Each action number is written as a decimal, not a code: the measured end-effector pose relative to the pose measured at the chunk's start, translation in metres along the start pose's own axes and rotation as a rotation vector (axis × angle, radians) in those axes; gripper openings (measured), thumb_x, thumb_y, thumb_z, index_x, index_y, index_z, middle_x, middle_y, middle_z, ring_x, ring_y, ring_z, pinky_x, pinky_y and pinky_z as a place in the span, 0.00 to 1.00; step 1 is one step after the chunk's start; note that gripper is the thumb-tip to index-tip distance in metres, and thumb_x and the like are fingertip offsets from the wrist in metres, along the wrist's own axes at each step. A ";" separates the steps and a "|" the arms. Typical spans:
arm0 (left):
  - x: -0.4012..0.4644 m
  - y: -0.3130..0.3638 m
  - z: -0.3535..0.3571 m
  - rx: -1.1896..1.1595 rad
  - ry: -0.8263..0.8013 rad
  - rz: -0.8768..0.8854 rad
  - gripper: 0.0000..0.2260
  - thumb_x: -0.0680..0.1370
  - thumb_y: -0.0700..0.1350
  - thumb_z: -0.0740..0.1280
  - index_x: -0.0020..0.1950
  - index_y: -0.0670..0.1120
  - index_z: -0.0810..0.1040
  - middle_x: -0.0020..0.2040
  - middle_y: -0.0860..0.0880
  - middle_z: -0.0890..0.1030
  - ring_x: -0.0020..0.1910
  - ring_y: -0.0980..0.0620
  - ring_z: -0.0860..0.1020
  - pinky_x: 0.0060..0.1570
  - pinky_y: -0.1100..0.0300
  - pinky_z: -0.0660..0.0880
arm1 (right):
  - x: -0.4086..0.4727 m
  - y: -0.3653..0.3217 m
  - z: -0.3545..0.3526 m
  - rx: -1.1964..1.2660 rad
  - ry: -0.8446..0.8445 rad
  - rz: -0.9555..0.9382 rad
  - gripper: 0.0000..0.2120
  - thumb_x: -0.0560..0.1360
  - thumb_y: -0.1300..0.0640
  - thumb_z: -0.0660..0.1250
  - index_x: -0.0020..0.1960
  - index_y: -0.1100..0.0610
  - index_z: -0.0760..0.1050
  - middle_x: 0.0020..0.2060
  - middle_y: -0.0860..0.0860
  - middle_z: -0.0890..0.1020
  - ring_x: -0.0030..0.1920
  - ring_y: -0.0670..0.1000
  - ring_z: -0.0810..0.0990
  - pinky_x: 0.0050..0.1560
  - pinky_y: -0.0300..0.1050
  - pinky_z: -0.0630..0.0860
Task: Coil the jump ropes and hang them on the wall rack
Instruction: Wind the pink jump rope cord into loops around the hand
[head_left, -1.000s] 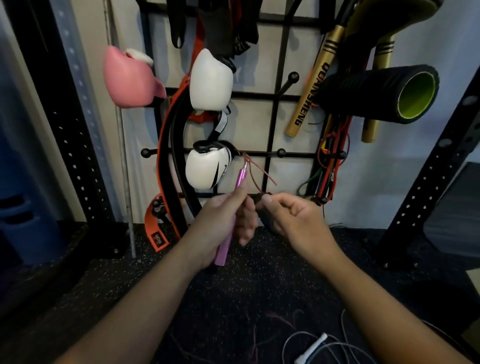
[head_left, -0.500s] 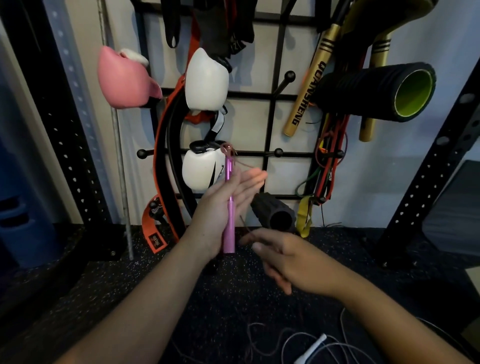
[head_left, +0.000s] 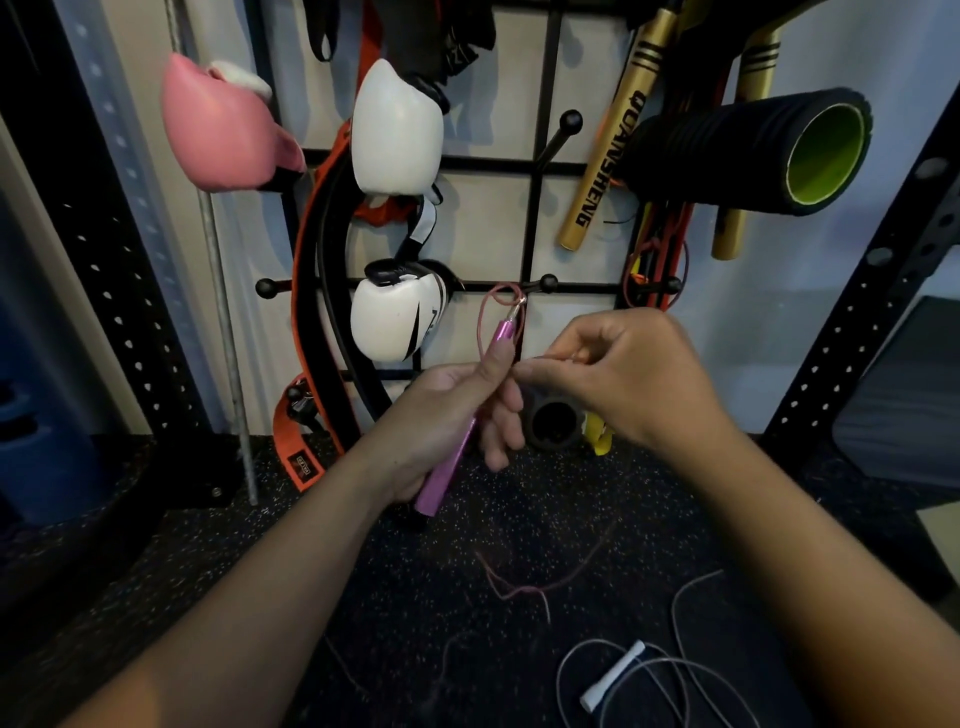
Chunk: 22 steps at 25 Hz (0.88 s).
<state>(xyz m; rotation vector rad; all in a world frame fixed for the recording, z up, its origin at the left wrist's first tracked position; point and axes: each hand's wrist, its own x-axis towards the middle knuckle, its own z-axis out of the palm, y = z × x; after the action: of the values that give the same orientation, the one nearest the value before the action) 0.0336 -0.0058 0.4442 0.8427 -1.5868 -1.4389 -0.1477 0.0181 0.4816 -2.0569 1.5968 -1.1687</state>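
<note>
My left hand grips a pink jump-rope handle, held tilted with its tip up. A thin pink cord loops out of that tip. My right hand pinches the cord right beside the left thumb. More of the pink cord trails on the floor below. A white jump rope with a white handle lies loose on the floor at the lower right. The black wall rack with ball-tipped pegs stands straight ahead.
On the rack hang a pink boxing glove, two white gloves, an orange-black belt, gold sticks, red bands and a black foam roller. A smaller black roller lies on the floor. Black perforated uprights flank both sides.
My right hand rose from below the handle and now pinches the cord next to the left thumb. The left fingers closed around the handle, and a cord loop formed at its tip.
</note>
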 end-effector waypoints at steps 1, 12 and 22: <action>-0.001 -0.001 -0.001 -0.029 -0.019 -0.001 0.19 0.77 0.60 0.64 0.44 0.43 0.78 0.31 0.47 0.83 0.23 0.53 0.76 0.31 0.62 0.77 | 0.002 0.005 -0.001 0.020 -0.017 -0.007 0.19 0.66 0.36 0.74 0.41 0.52 0.84 0.34 0.55 0.86 0.32 0.56 0.82 0.35 0.55 0.81; 0.003 -0.011 -0.008 -0.133 -0.004 0.056 0.15 0.80 0.52 0.64 0.55 0.42 0.83 0.31 0.49 0.80 0.18 0.59 0.66 0.20 0.67 0.64 | 0.010 0.027 0.004 0.271 -0.085 0.030 0.12 0.81 0.47 0.67 0.47 0.53 0.84 0.26 0.49 0.75 0.28 0.53 0.67 0.29 0.43 0.64; -0.004 -0.003 -0.003 -0.263 -0.107 0.001 0.16 0.78 0.55 0.67 0.43 0.42 0.82 0.19 0.53 0.69 0.13 0.60 0.64 0.14 0.68 0.61 | 0.007 0.023 0.007 0.307 0.105 0.040 0.13 0.77 0.43 0.72 0.44 0.53 0.82 0.25 0.53 0.82 0.21 0.49 0.67 0.24 0.40 0.64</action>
<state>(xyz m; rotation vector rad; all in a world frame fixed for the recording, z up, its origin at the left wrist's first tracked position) 0.0375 -0.0041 0.4411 0.6201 -1.4335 -1.6718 -0.1580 0.0019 0.4650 -1.7874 1.3930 -1.4284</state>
